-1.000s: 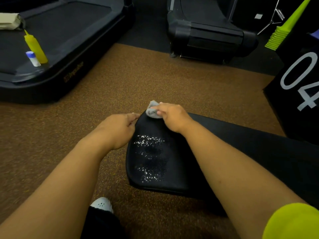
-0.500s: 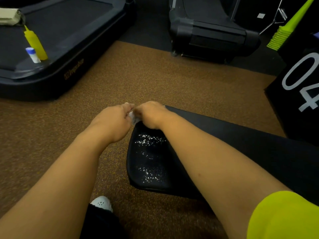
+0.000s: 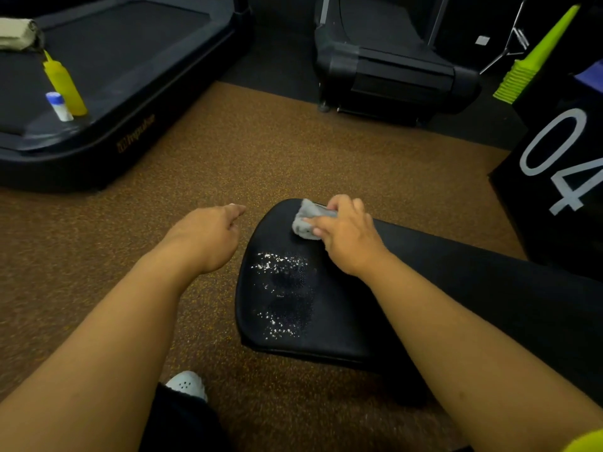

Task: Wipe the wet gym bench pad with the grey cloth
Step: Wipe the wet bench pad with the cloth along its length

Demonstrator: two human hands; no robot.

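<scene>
1. Holding the grey cloth [image 3: 306, 221] bunched up, your right hand [image 3: 346, 236] has its fingers curled round the wad and presses it onto the far end of the gym bench pad [image 3: 342, 305], just right of frame centre.
2. Your left hand [image 3: 208, 236] hangs over the brown floor [image 3: 261, 151] just left of the pad, fingers loosely curled, holding nothing and touching nothing.
3. You are at the start of the wipe, by my reading: the cloth is down on the pad, but the patch of water droplets [image 3: 284, 295] glistens untouched below it, toward the near end.
4. The next move calls for drawing the cloth down the frame, toward you, through the whole speckled patch, with steady pressure.
5. A tight wad covers only a narrow strip; opening it flatter under your palm would probably take more water per pass.
6. Expect to need overlapping strokes, since the wet patch is wider than the bunched cloth.
7. Your free left hand could steady the pad's left edge if the bench shifts.
8. Keep clear of the yellow bottle [image 3: 65, 84] and small white bottle [image 3: 59, 106] on the treadmill [image 3: 130, 60] in the upper left; they play no part.
</scene>
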